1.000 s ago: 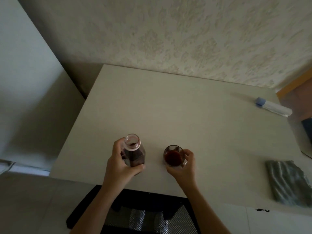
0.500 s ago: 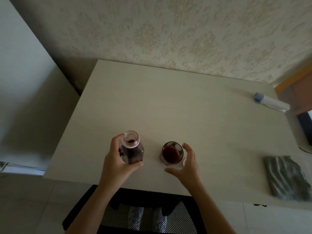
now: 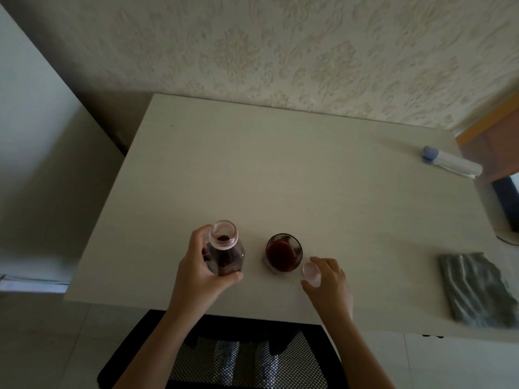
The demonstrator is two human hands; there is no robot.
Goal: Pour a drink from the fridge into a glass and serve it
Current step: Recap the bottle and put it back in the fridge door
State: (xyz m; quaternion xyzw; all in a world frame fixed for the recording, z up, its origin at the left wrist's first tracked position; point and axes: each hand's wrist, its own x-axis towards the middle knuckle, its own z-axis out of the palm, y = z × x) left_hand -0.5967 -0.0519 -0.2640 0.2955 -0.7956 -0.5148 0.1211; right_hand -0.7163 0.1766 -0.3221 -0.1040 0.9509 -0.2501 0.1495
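Note:
A clear bottle of dark red drink stands upright and uncapped near the front of the pale table. My left hand is wrapped around its body. To its right stands a small glass holding dark red drink, with no hand on it. Just right of the glass, my right hand rests on the tabletop with thumb and fingers pinched around a small whitish bottle cap.
A folded grey cloth lies at the table's right front edge. A white tube with a blue cap lies at the far right. A black mesh chair sits below the front edge. A patterned wall backs the table.
My right hand let go of the glass, moved a little to the right and closed on the cap. My left hand stays on the bottle.

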